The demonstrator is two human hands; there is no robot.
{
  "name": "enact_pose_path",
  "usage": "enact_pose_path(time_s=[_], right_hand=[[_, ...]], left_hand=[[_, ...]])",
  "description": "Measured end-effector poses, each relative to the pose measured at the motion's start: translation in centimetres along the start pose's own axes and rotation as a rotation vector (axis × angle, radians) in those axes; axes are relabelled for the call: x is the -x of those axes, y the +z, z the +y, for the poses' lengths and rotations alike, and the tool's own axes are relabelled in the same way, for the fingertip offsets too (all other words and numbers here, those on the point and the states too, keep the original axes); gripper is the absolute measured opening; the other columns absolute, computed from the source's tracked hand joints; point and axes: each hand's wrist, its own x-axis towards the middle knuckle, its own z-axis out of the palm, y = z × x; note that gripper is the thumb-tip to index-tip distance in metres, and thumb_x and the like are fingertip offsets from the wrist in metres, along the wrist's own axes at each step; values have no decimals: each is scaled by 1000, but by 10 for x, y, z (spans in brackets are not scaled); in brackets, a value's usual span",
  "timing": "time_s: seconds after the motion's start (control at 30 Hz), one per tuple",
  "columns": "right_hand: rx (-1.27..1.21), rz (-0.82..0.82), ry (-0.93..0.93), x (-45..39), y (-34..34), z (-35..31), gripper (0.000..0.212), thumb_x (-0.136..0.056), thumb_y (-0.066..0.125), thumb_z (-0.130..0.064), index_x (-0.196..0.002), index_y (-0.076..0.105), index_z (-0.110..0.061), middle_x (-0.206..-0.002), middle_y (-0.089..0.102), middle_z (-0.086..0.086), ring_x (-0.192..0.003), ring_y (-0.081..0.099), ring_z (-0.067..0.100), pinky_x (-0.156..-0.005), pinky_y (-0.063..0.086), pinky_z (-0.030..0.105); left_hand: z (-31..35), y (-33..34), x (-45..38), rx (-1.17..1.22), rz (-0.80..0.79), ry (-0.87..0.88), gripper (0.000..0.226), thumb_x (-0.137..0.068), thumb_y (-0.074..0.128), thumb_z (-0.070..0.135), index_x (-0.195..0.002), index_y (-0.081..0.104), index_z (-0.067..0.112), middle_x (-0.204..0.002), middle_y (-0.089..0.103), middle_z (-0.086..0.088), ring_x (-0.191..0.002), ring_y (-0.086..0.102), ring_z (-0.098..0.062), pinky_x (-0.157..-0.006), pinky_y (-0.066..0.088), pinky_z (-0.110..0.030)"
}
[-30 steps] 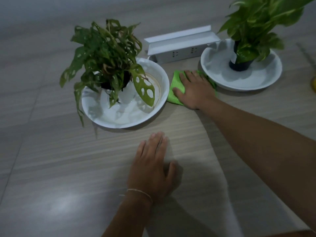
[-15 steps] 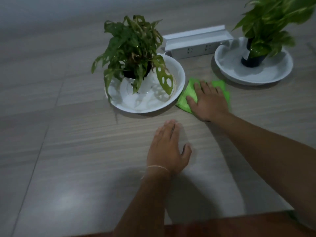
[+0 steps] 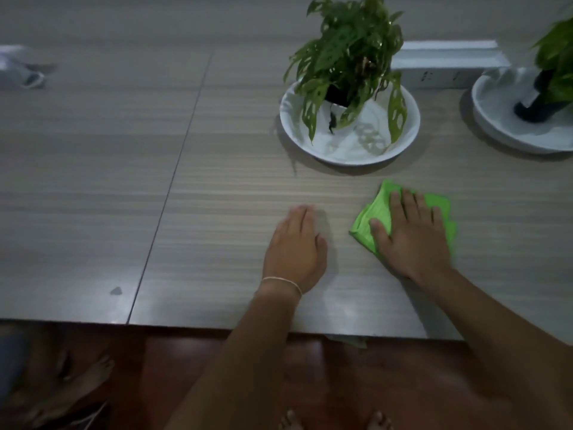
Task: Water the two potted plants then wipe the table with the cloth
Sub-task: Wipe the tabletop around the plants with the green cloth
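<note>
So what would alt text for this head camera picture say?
A person's right hand presses a green cloth flat on a wooden table, left hand flat beside it. Behind stand two potted plants in white dishes.

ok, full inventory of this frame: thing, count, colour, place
table: 1, pale wood grain, fills the view
potted plants: 2, green, far right, one cut off at the edge
dishes: 2, white, one under each plant
box: 1, white, behind and between the dishes
cloth: 1, bright green, under the right hand
blurred object: 1, whitish, far left
left hand: flat on the table, thin wristband
right hand: flat on the cloth
</note>
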Motion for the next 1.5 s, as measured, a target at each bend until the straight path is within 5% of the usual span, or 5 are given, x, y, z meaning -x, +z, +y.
enact_pose_path(time_s=[0.27, 0.5, 0.87, 1.33, 1.5], right_hand=[[-40, -34, -263, 19, 4, -117, 84, -94, 22, -65, -158, 30, -13, -166, 27, 13, -155, 21, 32, -123, 16, 58], [-103, -56, -479, -57, 10, -212, 83, -93, 26, -68, -159, 29, -19, -167, 25, 8, -156, 19, 28, -125, 13, 54], [-98, -104, -448, -214, 11, -318, 83, -94, 27, -71, -161, 17, -23, -170, 15, 4, -157, 10, 27, -126, 6, 53], [-131, -32, -377, -146, 13, -272, 80, -93, 21, -69, -160, 25, -25, -169, 20, 3, -156, 14, 26, -126, 10, 51], [-139, -18, -308, -86, 12, -230, 80, -92, 25, -68, -158, 31, -24, -167, 27, 5, -155, 21, 27, -125, 13, 51]], left_hand=[[-127, -68, 3, -228, 57, -55, 54, -96, 38, 36, -141, 50, 9, -148, 46, -15, -137, 42, -31, -112, 36, -47], [-130, -65, 6, -172, 301, -328, 54, -88, 42, 23, -134, 53, -3, -139, 51, -26, -133, 45, -45, -108, 38, -54], [-130, -66, 3, -267, 225, -386, 67, -81, 39, 30, -138, 50, -4, -147, 42, -28, -142, 33, -43, -117, 27, -55], [-131, -68, 3, -161, 241, -417, 62, -88, 29, 28, -136, 53, -1, -145, 46, -25, -141, 36, -42, -117, 29, -55], [-133, -69, -4, -54, 315, -398, 55, -85, 34, 23, -125, 60, -5, -130, 55, -27, -122, 52, -46, -104, 42, -56]])
